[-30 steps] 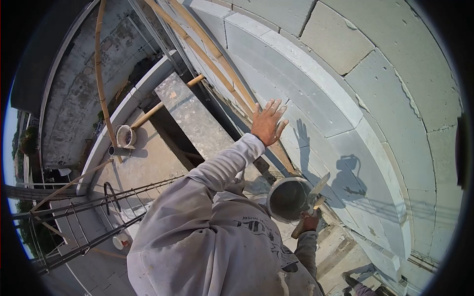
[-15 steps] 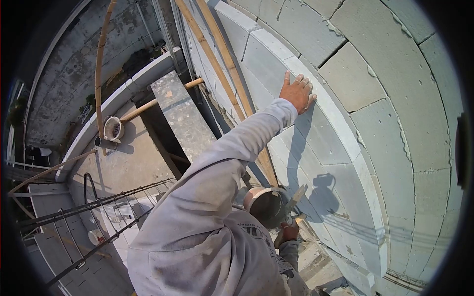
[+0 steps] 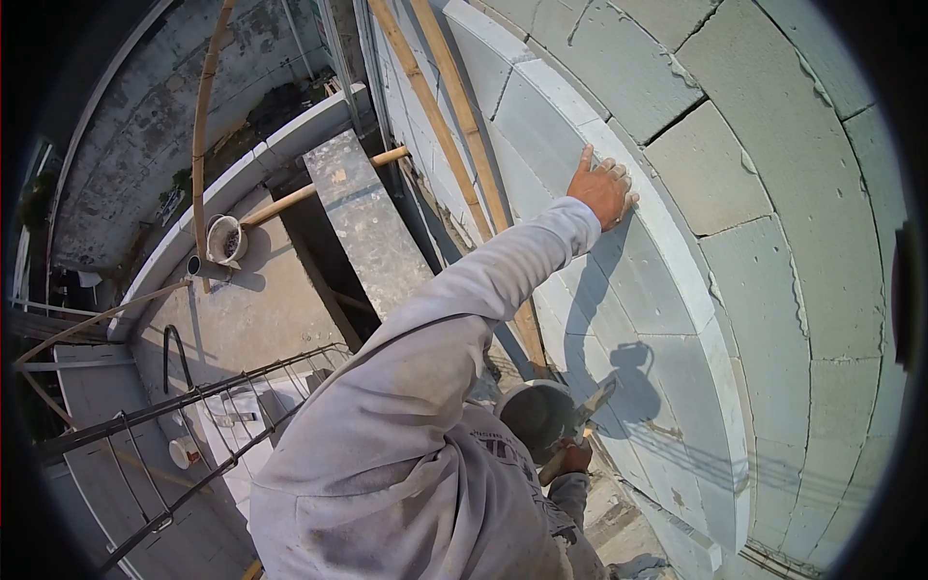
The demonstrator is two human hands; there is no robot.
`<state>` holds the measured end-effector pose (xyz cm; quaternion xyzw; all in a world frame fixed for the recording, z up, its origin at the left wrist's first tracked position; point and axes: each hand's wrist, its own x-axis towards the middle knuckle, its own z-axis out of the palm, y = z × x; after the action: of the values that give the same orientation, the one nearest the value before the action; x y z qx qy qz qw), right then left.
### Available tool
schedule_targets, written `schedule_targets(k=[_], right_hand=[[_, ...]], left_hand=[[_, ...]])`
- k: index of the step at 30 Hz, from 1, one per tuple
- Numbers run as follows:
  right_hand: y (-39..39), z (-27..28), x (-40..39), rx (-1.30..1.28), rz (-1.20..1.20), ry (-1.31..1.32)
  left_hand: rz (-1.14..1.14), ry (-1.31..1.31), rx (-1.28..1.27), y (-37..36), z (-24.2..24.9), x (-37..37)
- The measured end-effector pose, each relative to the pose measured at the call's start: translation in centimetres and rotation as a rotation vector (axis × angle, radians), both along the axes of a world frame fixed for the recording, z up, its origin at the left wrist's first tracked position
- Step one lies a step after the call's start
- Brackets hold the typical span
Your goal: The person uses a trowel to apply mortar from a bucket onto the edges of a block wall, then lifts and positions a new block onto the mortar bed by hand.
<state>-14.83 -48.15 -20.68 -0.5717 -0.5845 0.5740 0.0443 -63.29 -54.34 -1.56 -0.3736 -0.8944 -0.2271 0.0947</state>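
Observation:
My left hand [image 3: 601, 188] lies flat with its fingers spread on a pale concrete block [image 3: 559, 145], close to the block's long edge. A dusty grey sleeve covers that arm. Lower down, my right hand [image 3: 570, 458] has its fingers wrapped around a trowel [image 3: 592, 406], whose blade points up toward the wall. Beside the trowel is a round bucket [image 3: 534, 411] with a dark, greyish inside. Its contents are hard to make out, and my clothing partly hides it. What supports the bucket cannot be seen.
Bamboo poles [image 3: 469, 126] lean along the wall of blocks [image 3: 773, 261]. A plank [image 3: 362, 213] spans a dark opening. On the floor below stands another bucket [image 3: 226, 240]. A steel rebar cage [image 3: 145, 430] crosses the lower left, with a small white cup [image 3: 184, 451] behind it.
The view has shifted slightly, so most things sit a little farther right. The bucket has turned, showing less of its outer side. My left hand keeps its place on the block.

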Motion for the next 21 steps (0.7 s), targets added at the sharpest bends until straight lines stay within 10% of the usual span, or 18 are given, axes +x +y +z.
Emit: schedule_targets(k=[21], right_hand=[[-0.1,0.1,-1.6,0.262,0.325,-0.155]], left_hand=[[0.032,-0.016,0.060,0.3,-0.5,0.2]])
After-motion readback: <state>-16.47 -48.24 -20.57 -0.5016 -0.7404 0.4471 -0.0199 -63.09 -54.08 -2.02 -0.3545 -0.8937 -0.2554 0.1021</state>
